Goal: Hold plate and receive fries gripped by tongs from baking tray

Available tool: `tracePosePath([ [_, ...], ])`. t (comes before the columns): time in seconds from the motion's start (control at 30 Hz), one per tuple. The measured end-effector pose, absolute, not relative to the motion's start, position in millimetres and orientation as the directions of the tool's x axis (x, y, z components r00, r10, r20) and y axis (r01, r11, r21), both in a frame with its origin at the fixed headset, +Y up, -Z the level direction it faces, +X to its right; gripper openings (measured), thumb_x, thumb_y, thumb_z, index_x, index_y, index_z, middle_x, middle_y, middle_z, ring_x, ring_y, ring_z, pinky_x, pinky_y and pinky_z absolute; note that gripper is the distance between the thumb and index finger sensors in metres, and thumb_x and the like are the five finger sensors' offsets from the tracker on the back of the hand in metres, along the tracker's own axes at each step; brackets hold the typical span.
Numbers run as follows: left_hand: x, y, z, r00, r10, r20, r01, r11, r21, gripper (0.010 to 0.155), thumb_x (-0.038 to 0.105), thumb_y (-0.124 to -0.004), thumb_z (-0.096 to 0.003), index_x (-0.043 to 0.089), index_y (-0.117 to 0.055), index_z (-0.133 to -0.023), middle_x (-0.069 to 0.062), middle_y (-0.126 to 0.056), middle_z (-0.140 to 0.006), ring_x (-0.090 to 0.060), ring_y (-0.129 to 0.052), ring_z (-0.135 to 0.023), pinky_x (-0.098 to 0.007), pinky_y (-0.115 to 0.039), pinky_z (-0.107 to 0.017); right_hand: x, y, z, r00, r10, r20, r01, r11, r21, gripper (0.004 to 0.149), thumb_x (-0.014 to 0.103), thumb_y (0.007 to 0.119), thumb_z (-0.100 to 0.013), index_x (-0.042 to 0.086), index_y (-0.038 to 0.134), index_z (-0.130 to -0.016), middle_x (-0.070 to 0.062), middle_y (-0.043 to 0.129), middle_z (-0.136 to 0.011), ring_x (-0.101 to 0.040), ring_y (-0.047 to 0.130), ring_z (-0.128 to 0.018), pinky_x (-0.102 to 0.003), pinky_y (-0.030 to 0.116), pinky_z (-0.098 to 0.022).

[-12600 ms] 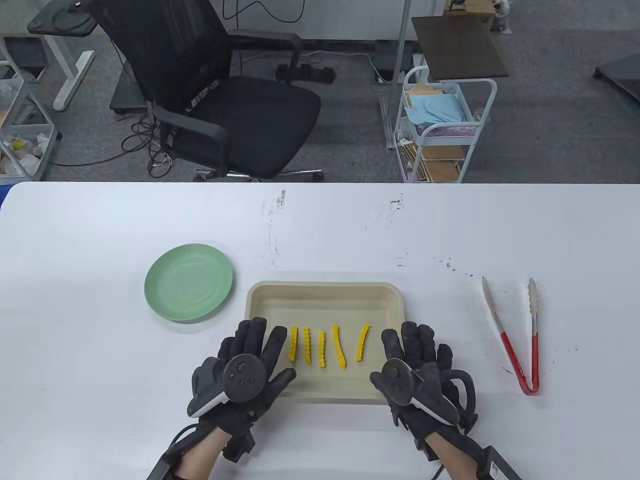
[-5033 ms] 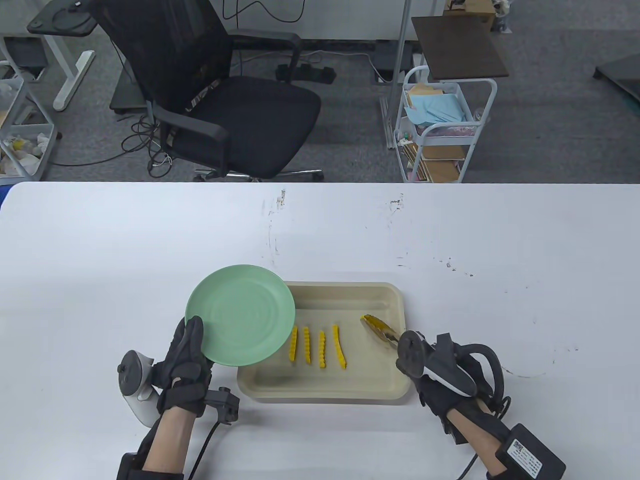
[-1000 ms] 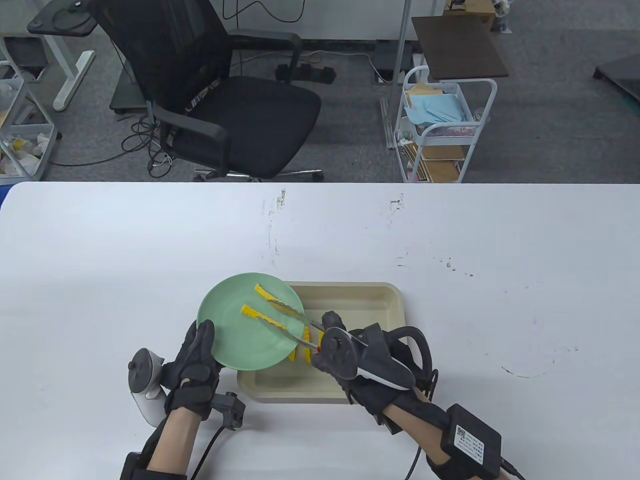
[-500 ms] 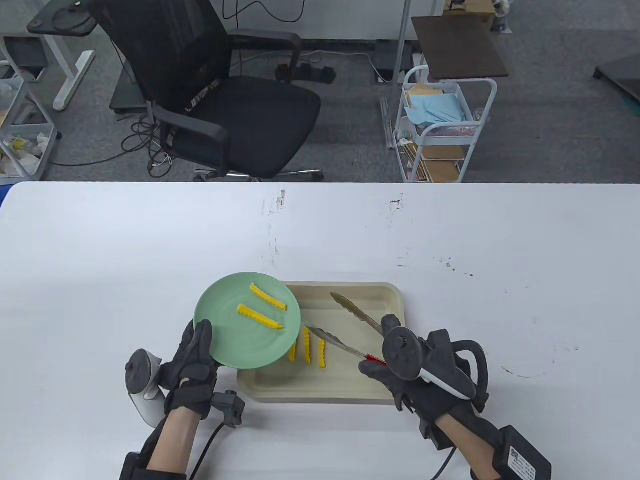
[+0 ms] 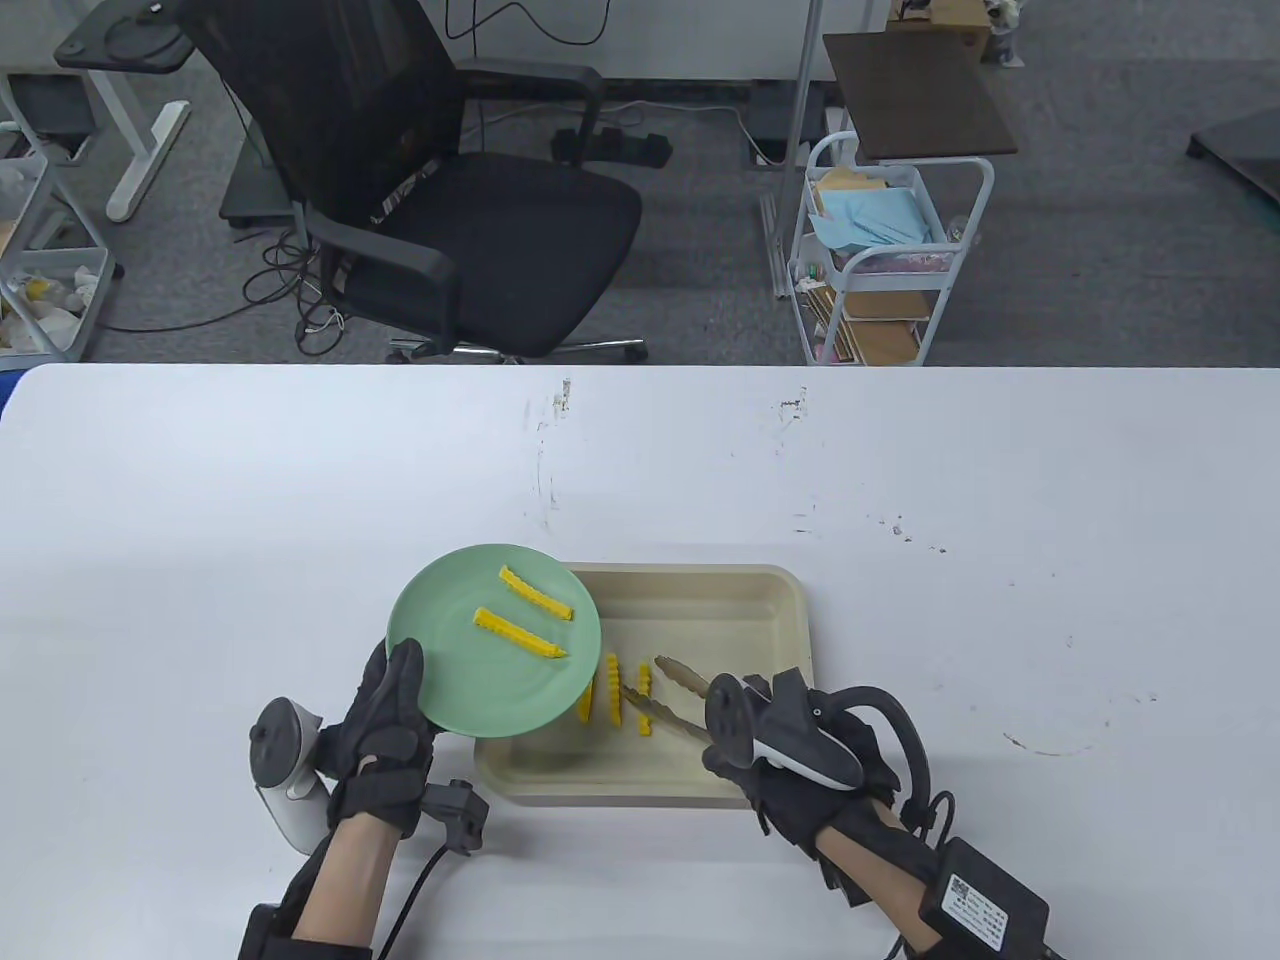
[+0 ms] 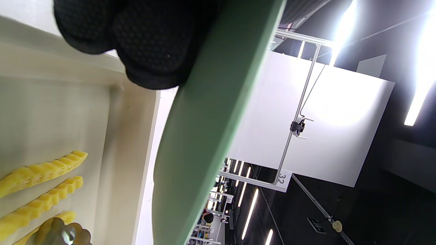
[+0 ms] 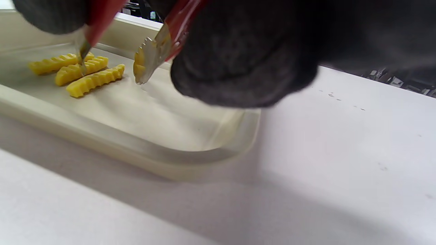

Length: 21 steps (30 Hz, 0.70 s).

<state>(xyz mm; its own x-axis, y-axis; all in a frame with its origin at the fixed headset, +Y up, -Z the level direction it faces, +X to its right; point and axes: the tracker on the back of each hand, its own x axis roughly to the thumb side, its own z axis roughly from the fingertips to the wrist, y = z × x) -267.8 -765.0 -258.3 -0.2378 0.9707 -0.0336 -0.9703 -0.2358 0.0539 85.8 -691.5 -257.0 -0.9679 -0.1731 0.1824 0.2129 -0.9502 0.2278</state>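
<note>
My left hand grips the near-left rim of the green plate and holds it above the left end of the beige baking tray. Two yellow crinkle fries lie on the plate. Three fries lie in the tray. My right hand grips the red-handled tongs. Their open tips sit low in the tray on either side of the rightmost fry. The right wrist view shows the tong tips by the fries. The left wrist view shows the plate's edge and my fingers under it.
The tray lies near the white table's front edge. An office chair and a small cart stand on the floor beyond the far edge.
A second fry was left on the plate, and the tongs swung back over the tray. They have now dropped to the remaining fries, tips around the rightmost one. The plate stays where it was.
</note>
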Motion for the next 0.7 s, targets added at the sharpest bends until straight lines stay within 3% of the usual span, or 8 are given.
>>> tracePosePath([
  [0.3, -270.0, -763.4, -258.4, -0.249, 0.968, -0.027, -0.967, -0.247, 0.056, 0.064, 0.042, -0.05, -0.0646, 0.002, -0.028, -0.109, -0.012, -0.065, -0.092, -0.024, -0.091, -0.052, -0.054, -0.072, -0.05, 68.2, -688.9, -257.3, -0.946, -0.264, 0.188, 0.3, -0.933, 0.198, 0.077, 0.068, 0.06, -0.041, 0.019, 0.058, -0.101, -0.003, 0.094, -0.058, -0.018, 0.101, -0.015, -0.042, 0.087, -0.012],
  [0.7, -271.3, -762.7, -257.5, -0.267, 0.963, -0.026, -0.962, -0.266, 0.056, 0.064, 0.042, -0.05, -0.0647, 0.002, -0.028, -0.109, -0.012, -0.065, -0.093, -0.024, -0.091, -0.053, -0.054, -0.072, -0.05, 60.8, -687.5, -262.7, -0.953, -0.241, 0.185, 0.276, -0.942, 0.19, 0.065, 0.06, 0.066, -0.043, 0.025, 0.064, -0.098, 0.002, 0.096, -0.054, -0.017, 0.101, -0.011, -0.043, 0.087, -0.011],
])
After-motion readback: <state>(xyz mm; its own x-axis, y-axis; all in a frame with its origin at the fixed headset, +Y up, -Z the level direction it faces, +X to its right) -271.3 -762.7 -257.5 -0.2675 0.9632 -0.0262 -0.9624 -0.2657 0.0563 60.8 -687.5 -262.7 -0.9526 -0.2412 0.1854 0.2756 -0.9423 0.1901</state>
